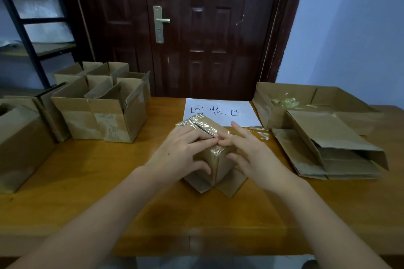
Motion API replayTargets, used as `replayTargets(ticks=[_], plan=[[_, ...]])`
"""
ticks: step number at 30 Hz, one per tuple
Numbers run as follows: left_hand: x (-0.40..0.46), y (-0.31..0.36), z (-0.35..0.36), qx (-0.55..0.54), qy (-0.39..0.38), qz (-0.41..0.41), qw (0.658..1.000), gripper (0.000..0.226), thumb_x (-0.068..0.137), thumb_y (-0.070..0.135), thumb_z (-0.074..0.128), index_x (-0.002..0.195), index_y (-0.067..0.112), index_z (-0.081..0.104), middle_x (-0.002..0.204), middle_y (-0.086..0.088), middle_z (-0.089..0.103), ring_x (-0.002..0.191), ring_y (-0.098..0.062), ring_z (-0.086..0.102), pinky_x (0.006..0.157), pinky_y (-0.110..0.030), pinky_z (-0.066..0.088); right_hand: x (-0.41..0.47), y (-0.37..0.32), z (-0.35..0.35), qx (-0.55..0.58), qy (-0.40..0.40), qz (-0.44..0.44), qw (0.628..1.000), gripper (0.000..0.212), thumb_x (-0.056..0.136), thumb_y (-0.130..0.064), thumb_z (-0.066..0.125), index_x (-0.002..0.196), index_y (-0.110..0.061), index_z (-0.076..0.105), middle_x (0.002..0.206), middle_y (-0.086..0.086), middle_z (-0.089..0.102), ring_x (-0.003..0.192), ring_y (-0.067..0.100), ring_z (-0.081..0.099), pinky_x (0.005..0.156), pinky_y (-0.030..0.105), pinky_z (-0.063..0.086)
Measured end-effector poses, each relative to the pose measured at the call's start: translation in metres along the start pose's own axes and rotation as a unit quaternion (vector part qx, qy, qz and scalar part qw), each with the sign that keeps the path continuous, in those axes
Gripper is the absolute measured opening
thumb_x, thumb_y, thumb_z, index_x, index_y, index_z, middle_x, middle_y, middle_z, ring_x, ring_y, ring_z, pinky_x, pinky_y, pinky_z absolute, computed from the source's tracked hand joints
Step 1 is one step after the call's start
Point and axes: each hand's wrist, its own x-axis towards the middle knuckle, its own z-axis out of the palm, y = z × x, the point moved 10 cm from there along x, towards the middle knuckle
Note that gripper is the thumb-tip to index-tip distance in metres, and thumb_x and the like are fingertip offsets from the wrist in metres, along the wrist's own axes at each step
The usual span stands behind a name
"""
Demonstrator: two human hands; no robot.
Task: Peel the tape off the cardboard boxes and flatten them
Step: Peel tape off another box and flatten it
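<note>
Small taped box on the table, left hand curled round it, right hand pinching its tape

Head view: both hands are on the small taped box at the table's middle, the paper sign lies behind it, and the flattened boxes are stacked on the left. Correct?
Not quite. The head view shows the flattened boxes stacked on the right; unflattened open boxes stand on the left. Both the left hand and right hand are on the small taped box, with the paper sign behind it.
</note>
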Motion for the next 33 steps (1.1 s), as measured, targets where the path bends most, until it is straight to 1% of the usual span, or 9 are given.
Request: replayTargets(ticks=[4,9,11,14,17,23,28,31,33], plan=[[0.007,0.008,-0.006,0.03,0.048,0.018,0.998,0.054,0.086,0.06,0.066,0.12,0.02,0.076,0.099,0.004,0.069,0.092,-0.021,0.059,0.087,-0.037,0.044,-0.003,-0.001,0.0,0.004,-0.028,0.004,1.0,0.046,0.099,-0.043,0.054,0.144,-0.046,0.047,0.164,-0.023,0.022,0.152,-0.005,-0.003,0.122,0.034,0.016],[0.013,0.022,-0.005,0.072,0.071,0.042,0.994,0.045,0.097,0.054,0.059,0.112,0.017,0.078,0.093,0.003,0.07,0.084,-0.022,0.059,0.078,-0.036,0.044,-0.007,0.006,0.0,0.051,-0.043,0.014,0.998,0.053,0.097,-0.06,0.04,0.149,-0.047,0.04,0.164,-0.024,0.018,0.151,-0.007,0.001,0.122,0.029,0.012],[0.014,0.026,-0.004,0.08,0.075,0.055,0.992,0.044,0.104,0.051,0.053,0.111,0.016,0.078,0.091,0.003,0.069,0.081,-0.023,0.06,0.075,-0.035,0.042,-0.006,0.008,0.0,0.055,-0.053,0.019,0.997,0.054,0.096,-0.059,0.046,0.149,-0.047,0.039,0.164,-0.025,0.016,0.151,-0.007,0.002,0.123,0.031,0.014],[0.018,0.032,-0.004,0.09,0.076,0.072,0.99,0.049,0.11,0.047,0.043,0.108,0.015,0.079,0.088,0.003,0.069,0.078,-0.022,0.059,0.072,-0.034,0.039,-0.006,0.01,0.002,0.052,-0.086,0.037,0.994,0.076,0.08,-0.058,0.069,0.148,-0.05,0.036,0.163,-0.033,0.01,0.151,-0.008,0.0,0.126,0.038,0.016],[0.02,0.031,0.0,0.077,0.065,0.057,0.993,0.05,0.109,0.049,0.043,0.11,0.014,0.078,0.092,0.002,0.07,0.081,-0.021,0.058,0.074,-0.034,0.04,-0.007,0.012,0.003,0.045,-0.087,0.045,0.994,0.088,0.074,-0.056,0.08,0.149,-0.05,0.034,0.163,-0.034,0.007,0.151,-0.007,-0.001,0.126,0.042,0.018],[0.02,0.007,0.009,0.008,-0.022,-0.014,1.0,0.065,0.089,0.071,0.057,0.124,0.018,0.069,0.116,0.002,0.065,0.109,-0.017,0.054,0.096,-0.033,0.043,-0.007,0.005,-0.005,-0.044,-0.031,0.036,0.998,0.082,0.081,-0.06,0.071,0.152,-0.042,0.035,0.166,-0.023,0.012,0.152,-0.003,-0.004,0.125,0.044,0.019],[0.01,0.003,0.015,0.028,-0.046,-0.017,0.998,0.077,0.076,0.057,0.08,0.14,0.016,0.061,0.133,0.0,0.061,0.121,-0.018,0.049,0.104,-0.035,0.044,-0.004,-0.004,-0.011,-0.102,0.058,-0.029,0.993,0.072,0.083,-0.056,0.071,0.146,-0.03,0.048,0.161,-0.01,0.034,0.154,0.008,0.017,0.122,0.039,0.025],[0.013,0.003,0.016,0.009,-0.026,-0.03,0.999,0.071,0.078,0.051,0.078,0.138,0.015,0.064,0.131,0.0,0.062,0.12,-0.019,0.052,0.104,-0.034,0.041,-0.006,-0.016,-0.007,-0.109,0.101,-0.092,0.985,0.054,0.085,-0.044,0.071,0.134,-0.023,0.059,0.145,-0.004,0.056,0.141,0.015,0.044,0.115,0.037,0.042],[0.013,0.001,0.019,0.002,-0.025,-0.04,0.999,0.07,0.078,0.051,0.078,0.137,0.016,0.064,0.131,0.0,0.062,0.12,-0.02,0.053,0.104,-0.035,0.042,-0.005,-0.018,-0.005,-0.124,0.117,-0.105,0.98,0.045,0.089,-0.038,0.068,0.13,-0.02,0.064,0.139,-0.002,0.062,0.136,0.016,0.05,0.112,0.036,0.045]])
